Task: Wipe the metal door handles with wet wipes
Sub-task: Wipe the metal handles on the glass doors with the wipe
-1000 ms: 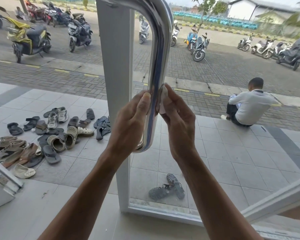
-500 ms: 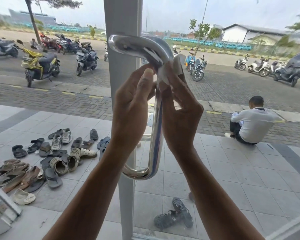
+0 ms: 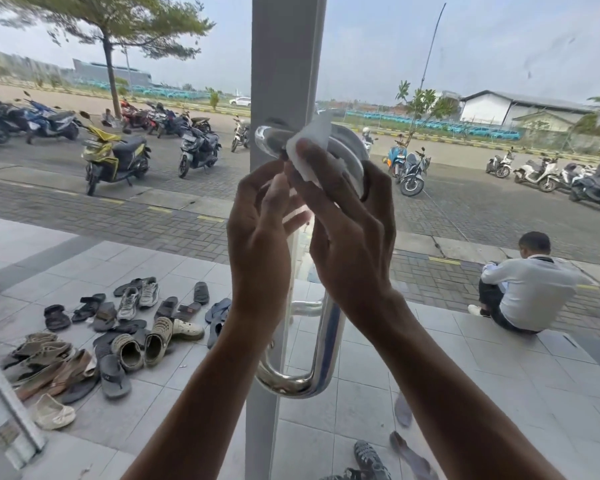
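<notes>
A polished metal door handle (image 3: 326,344), a tall C-shaped bar, is fixed to the white door frame (image 3: 284,64) of a glass door. My right hand (image 3: 347,223) grips the handle's upper bend with a white wet wipe (image 3: 312,143) pressed under its fingers. My left hand (image 3: 260,230) is just left of it, fingers curled loosely against the bar and the wipe's lower edge. The bar's middle is hidden behind both hands.
Through the glass: several shoes and sandals (image 3: 118,334) lie on the tiled porch at left, a person in a white shirt (image 3: 527,289) sits on the step at right, and parked scooters (image 3: 115,154) line the paved lot. Sandals (image 3: 371,459) lie below the handle.
Both hands have slid up the bar from its lower half to the top bend, carrying the wipe. The view has tilted upward with them.
</notes>
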Available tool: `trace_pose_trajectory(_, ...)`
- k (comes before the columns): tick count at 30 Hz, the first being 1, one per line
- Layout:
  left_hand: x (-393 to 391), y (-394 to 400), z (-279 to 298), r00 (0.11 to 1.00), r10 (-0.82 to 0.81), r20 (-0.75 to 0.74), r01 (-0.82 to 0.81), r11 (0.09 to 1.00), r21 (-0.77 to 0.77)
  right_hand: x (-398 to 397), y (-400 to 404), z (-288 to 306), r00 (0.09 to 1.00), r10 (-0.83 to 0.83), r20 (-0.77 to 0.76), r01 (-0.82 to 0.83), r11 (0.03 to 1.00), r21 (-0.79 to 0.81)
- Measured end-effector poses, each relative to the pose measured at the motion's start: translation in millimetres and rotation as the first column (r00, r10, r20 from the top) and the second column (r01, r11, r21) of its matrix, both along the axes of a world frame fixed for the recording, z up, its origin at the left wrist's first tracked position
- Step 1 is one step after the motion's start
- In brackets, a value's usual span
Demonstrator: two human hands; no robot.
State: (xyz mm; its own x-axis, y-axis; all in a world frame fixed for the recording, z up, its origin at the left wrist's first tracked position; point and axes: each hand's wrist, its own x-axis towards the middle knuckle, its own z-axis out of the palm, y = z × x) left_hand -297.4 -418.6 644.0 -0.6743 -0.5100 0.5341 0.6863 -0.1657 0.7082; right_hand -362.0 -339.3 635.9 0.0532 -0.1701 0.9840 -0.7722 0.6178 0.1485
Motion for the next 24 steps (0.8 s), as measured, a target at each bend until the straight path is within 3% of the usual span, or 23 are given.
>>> trace_pose_trajectory(3,-1,-1,3,0.999,0.038,0.028,-0.038,0.999,-0.021,0,-1,13,0.997,0.073,0.031,-0.072,0.997,-0.041)
trace_pose_trajectory(7,-5,-3,7,0.997,0.048,0.052,-0.048,0.999,-0.001,10,-5,34,0.918,0.25,0.307,-0.174,0.951,-0.256)
trace_pose_trajectory(11,-6,-8,10,0.998,0.005,0.055,-0.007,1.0,0.028,11,3,61,0.668,0.329,0.668,-0.235,0.944,-0.231)
trace_pose_trajectory(14,-8,-8,12,0.999,0.009,0.038,-0.009,1.0,0.001,10,7,89,0.463,0.264,0.846,-0.34,0.934,-0.106)
trace_pose_trajectory(18,-10,-5,17,0.999,0.033,0.041,-0.033,0.999,-0.006,8,-2,113,0.486,0.025,0.873,-0.359,0.917,0.174)
trace_pose_trajectory(22,-13,-6,19,0.996,0.081,0.027,-0.08,0.996,-0.044,10,-11,126,0.426,-0.127,0.896,-0.405,0.859,0.315)
trace_pose_trajectory(24,-15,-9,20,0.997,0.077,0.013,-0.077,0.996,-0.037,13,-16,130,0.505,-0.204,0.839,-0.367,0.829,0.423)
